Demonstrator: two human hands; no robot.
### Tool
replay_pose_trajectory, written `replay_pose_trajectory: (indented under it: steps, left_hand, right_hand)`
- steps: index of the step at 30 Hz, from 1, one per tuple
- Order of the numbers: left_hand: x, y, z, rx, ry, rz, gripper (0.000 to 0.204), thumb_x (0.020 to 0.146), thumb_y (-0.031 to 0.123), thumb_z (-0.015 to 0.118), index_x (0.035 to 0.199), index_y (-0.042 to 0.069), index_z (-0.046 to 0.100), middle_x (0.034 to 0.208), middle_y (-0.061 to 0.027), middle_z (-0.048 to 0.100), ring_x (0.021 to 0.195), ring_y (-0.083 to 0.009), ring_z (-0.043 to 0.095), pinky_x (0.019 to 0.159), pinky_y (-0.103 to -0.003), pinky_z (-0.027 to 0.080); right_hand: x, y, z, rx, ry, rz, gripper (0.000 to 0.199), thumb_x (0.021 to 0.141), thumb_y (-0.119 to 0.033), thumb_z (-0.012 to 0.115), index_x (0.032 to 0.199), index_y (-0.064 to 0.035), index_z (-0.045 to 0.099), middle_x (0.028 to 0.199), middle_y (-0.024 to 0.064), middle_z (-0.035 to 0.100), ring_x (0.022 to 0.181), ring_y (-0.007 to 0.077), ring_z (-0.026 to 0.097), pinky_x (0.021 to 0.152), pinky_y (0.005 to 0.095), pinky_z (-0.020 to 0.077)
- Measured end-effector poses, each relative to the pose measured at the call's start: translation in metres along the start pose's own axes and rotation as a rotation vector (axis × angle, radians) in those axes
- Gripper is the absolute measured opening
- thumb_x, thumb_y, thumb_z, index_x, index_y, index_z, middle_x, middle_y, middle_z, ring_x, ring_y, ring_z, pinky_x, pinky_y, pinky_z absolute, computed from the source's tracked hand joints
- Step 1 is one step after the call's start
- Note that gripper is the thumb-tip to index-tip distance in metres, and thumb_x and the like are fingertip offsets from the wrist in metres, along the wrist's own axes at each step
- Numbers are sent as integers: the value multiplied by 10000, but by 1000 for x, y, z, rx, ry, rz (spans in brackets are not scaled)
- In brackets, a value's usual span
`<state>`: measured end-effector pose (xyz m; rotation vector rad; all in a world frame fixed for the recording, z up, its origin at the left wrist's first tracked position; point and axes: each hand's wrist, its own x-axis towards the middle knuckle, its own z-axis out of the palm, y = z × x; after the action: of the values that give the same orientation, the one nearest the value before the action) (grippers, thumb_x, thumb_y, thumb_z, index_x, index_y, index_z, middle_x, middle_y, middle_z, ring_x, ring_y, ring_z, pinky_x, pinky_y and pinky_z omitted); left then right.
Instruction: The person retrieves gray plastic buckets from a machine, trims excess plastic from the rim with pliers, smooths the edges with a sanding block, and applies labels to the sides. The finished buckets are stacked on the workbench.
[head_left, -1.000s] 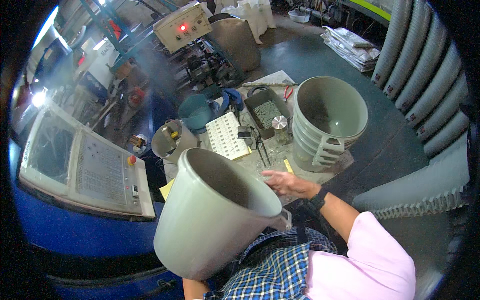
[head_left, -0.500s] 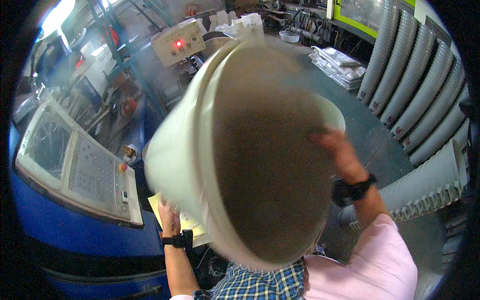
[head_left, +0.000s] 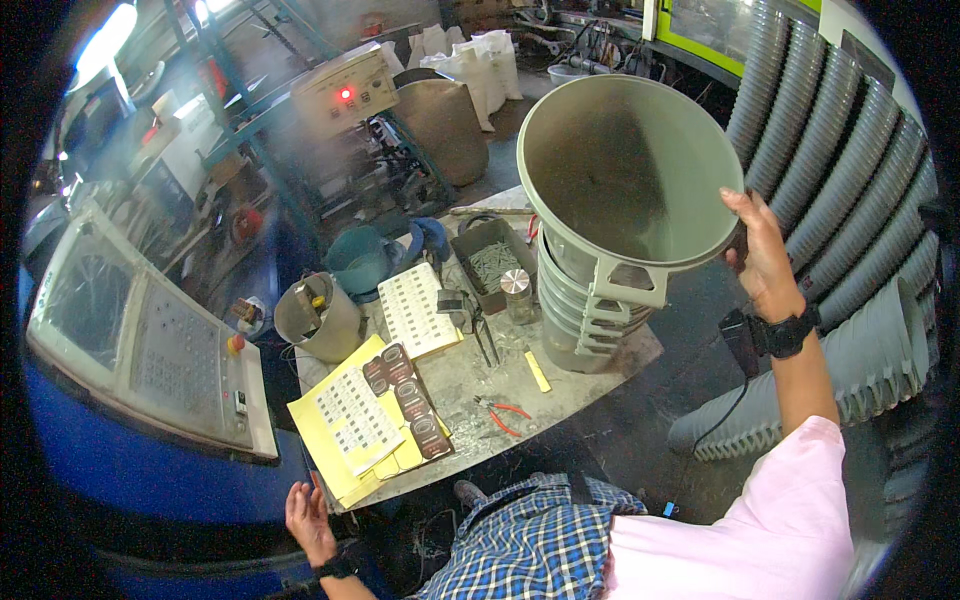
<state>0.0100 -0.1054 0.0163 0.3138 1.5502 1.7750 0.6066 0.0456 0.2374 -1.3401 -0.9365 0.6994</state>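
My right hand (head_left: 765,250) grips the right rim of a large grey-green bucket (head_left: 640,110), its thumb over the edge. The bucket tilts with its mouth toward me, over a stack of similar buckets (head_left: 575,340) on the worktable; whether it is seated in them, I cannot tell. My left hand (head_left: 310,522) holds nothing, fingers apart, just off the table's near left corner. Closest to it lie yellow sheets (head_left: 325,412), with a white sheet of labels (head_left: 350,420) and a dark printed strip (head_left: 410,402) on top.
On the worktable (head_left: 470,460) are red-handled pliers (head_left: 505,418), a yellow cutter (head_left: 537,370), a lidded jar (head_left: 517,298), a bin of screws (head_left: 490,255) and a small bucket (head_left: 322,325). A control panel (head_left: 170,330) stands left; ribbed grey hoses (head_left: 840,170) stack up right.
The bucket has swung away from in front of me to above the stack, uncovering the table. My left hand has moved down and left, off the yellow sheets. My right hand has moved right.
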Motion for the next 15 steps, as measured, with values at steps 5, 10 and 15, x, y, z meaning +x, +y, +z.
replay_pose_trajectory:
  steps: [5,10,15]
  left_hand:
    - [-79,52,-49,218,281,338,287,869,125,543,1095,-52,538,1048,-176,592,934,-261,587,775,-329,490]
    - [-131,65,-99,349,786,788,247,804,54,553,1034,-33,576,950,-154,607,788,-246,594,704,-330,508]
    - [-128,66,-114,320,790,678,297,794,86,597,1060,-44,571,1002,-151,598,915,-234,545,786,-319,440]
  right_hand:
    - [37,5,-3,58,94,-67,513,845,-322,580,1265,-50,469,820,-25,569,488,5,427,356,161,284]
    - [67,55,7,-88,154,-33,512,822,-296,597,1263,-58,493,828,12,579,557,68,461,361,209,317]
    - [82,104,0,-154,118,-74,485,875,-236,537,1296,-12,447,1118,93,582,911,165,574,723,291,471]
